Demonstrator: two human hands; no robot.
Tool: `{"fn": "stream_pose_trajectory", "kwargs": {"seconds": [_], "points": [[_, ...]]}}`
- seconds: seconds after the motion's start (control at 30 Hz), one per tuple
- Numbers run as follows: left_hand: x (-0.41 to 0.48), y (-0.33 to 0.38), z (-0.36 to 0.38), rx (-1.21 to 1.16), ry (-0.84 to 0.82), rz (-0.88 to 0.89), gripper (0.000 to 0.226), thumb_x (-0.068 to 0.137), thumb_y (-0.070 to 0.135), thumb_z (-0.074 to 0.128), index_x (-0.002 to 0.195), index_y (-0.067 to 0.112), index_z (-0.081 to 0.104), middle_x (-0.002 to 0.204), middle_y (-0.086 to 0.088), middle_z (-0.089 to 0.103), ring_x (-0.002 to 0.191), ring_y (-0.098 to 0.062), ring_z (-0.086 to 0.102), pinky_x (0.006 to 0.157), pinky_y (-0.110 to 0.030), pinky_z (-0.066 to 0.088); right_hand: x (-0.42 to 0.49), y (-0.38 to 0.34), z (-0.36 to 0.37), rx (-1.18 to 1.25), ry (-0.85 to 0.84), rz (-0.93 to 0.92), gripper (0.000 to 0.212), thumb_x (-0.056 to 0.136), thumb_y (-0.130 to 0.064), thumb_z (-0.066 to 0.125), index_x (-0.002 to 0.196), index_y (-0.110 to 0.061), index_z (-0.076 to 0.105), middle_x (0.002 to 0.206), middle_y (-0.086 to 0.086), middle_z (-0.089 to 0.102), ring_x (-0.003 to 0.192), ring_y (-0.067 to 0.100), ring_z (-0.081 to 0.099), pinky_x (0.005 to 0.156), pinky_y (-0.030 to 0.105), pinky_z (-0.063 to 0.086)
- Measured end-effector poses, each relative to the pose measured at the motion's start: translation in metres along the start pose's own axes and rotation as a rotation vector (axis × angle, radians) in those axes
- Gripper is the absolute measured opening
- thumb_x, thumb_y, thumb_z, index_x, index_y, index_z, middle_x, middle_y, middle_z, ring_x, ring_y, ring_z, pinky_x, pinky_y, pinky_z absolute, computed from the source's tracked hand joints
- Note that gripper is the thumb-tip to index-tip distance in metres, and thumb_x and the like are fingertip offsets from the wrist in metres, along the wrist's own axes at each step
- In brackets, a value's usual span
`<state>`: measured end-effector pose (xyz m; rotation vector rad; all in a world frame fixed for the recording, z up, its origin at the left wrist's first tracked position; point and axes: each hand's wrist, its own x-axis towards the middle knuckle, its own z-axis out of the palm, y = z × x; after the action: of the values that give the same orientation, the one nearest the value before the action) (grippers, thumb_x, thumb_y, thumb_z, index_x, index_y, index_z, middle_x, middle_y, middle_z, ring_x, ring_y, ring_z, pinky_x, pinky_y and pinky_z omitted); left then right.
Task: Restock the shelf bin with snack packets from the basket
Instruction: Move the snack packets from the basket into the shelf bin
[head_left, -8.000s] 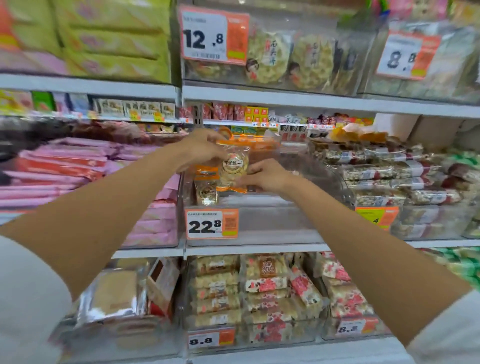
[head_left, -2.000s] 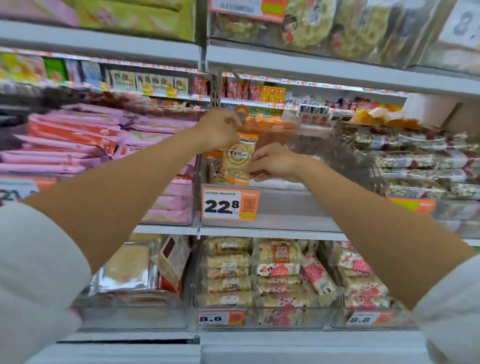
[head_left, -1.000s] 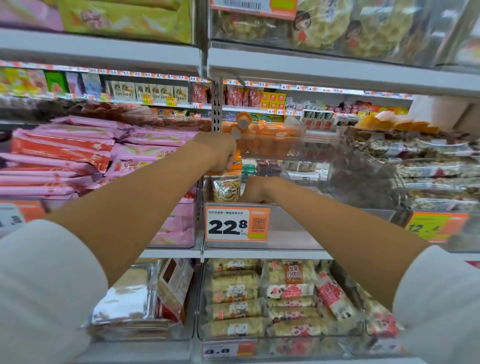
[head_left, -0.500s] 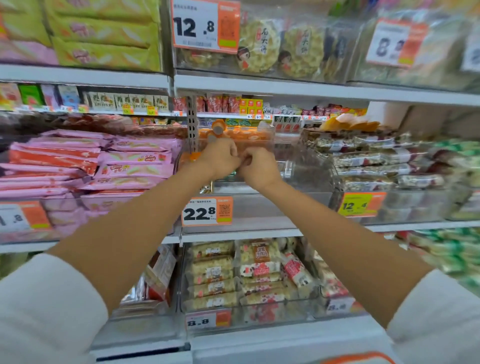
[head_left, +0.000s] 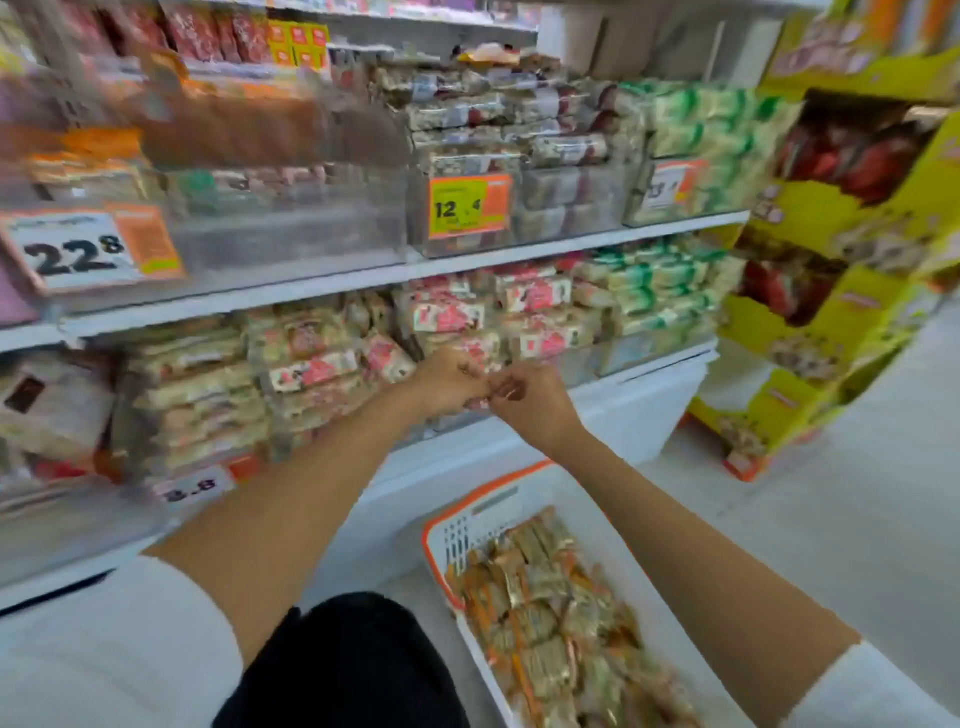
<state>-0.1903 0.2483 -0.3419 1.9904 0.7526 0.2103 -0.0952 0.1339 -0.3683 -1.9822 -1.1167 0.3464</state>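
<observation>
Both hands meet before the lower shelf (head_left: 660, 364), left hand (head_left: 451, 383) and right hand (head_left: 535, 408) with fingertips touching; whether they pinch something I cannot tell, the view is blurred. Snack packets (head_left: 545, 613) lie heaped in the basket (head_left: 434, 525) on the floor (head_left: 831, 519) below; the shelf bin (head_left: 291, 228) sits high at left, well apart. I think the long lift is the risk: a too big handful of slippery packets can slip and fall.

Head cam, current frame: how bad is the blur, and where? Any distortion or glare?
Head view: motion smear heaviest top left, over the 22.8 price tag and its clear bin; left hand, right hand and the basket read fairly sharp; wide-angle lens bows the shelf edge; lighting flat, no strong glare.
</observation>
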Motion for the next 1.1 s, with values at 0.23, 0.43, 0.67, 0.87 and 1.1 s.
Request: {"fn": "stream_pose_trajectory", "kwargs": {"seconds": [0.23,0.43,0.67,0.87,1.1], "points": [[0.01,-0.077,0.145,-0.006,-0.183,-0.181,0.012,0.089,0.011,0.064,0.082,0.002,0.067,0.081,-0.008,0.064,0.064,-0.016,0.061,0.056,-0.024,0.046,-0.066,0.142,0.031,-0.037,-0.099,0.314,0.009,0.081,-0.005,0.066,0.086,-0.009,0.073,0.08,0.001,0.067,0.075,0.013,0.06,0.07,0.025,0.045],[0.016,-0.152,0.212,-0.032,-0.216,-0.343,0.007,0.091,0.014,0.064,0.09,0.01,0.07,0.121,-0.004,0.064,0.079,-0.019,0.068,0.063,-0.029,0.056,-0.106,0.216,0.081,-0.03,-0.19,0.541,0.012,0.086,-0.008,0.062,0.09,-0.001,0.072,0.091,0.019,0.071,0.08,0.03,0.064,0.078,0.044,0.053],[0.013,-0.213,0.235,-0.012,-0.256,-0.475,0.014,0.093,0.007,0.058,0.102,0.007,0.068,0.104,-0.007,0.067,0.06,-0.012,0.059,0.051,-0.023,0.049,-0.15,0.286,0.141,-0.147,-0.371,0.778,0.022,0.094,-0.016,0.054,0.108,-0.003,0.067,0.104,0.012,0.067,0.088,0.027,0.065,0.078,0.04,0.057],[0.007,-0.247,0.242,-0.044,-0.206,-0.442,0.012,0.091,0.004,0.058,0.096,0.008,0.07,0.09,-0.01,0.071,0.079,-0.021,0.068,0.071,-0.032,0.057,-0.181,0.319,0.169,-0.272,-0.642,0.768,0.068,0.09,0.002,0.047,0.152,-0.017,0.028,0.148,0.011,0.04,0.111,0.025,0.056,0.076,0.033,0.055],[0.01,-0.256,0.235,-0.156,-0.189,-0.465,0.011,0.092,0.004,0.062,0.1,0.005,0.069,0.086,-0.012,0.071,0.068,-0.014,0.065,0.069,-0.025,0.057,-0.194,0.339,0.201,-0.732,-0.861,0.352,0.086,0.094,0.004,0.045,0.154,-0.013,-0.014,0.163,0.006,-0.013,0.15,0.03,-0.006,0.121,0.05,0.011]]}}
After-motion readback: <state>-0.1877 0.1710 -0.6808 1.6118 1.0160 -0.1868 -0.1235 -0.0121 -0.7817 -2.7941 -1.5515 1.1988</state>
